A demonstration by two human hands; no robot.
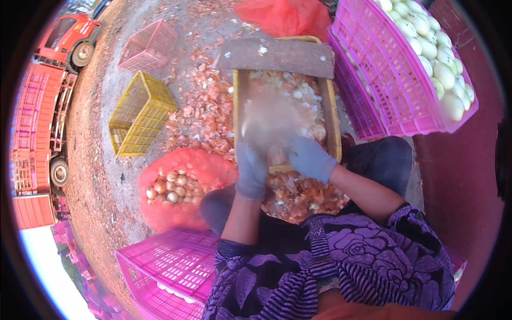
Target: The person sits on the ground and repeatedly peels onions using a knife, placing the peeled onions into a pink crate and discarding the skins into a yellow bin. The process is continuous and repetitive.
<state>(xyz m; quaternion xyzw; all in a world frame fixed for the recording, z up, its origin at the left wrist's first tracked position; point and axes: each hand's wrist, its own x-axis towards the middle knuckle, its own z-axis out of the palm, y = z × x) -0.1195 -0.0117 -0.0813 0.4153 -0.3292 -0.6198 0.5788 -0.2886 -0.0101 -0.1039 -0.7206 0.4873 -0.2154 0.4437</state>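
My left hand (250,169) and my right hand (313,158), both in pale blue-grey gloves, are close together over the near part of a yellow crate (334,120). A hazy blur covers the space between and beyond them, hiding the left fingers. The right fingers look curled in, but whatever they hold is lost in the haze. Inside the crate lie whitish peeled pieces and brown onion skins (306,101). A worn board (282,56) lies across its far end. To the left, a red mesh sack (160,216) holds several unpeeled onions (178,184).
A pink crate (373,58) of peeled onions (448,74) stands tilted at the right. Another pink crate (176,261) is at the near left. Yellow (143,114) and pale pink (149,45) crates lie further left. Loose onion skins (200,112) cover the ground. A red truck (66,37) stands far left.
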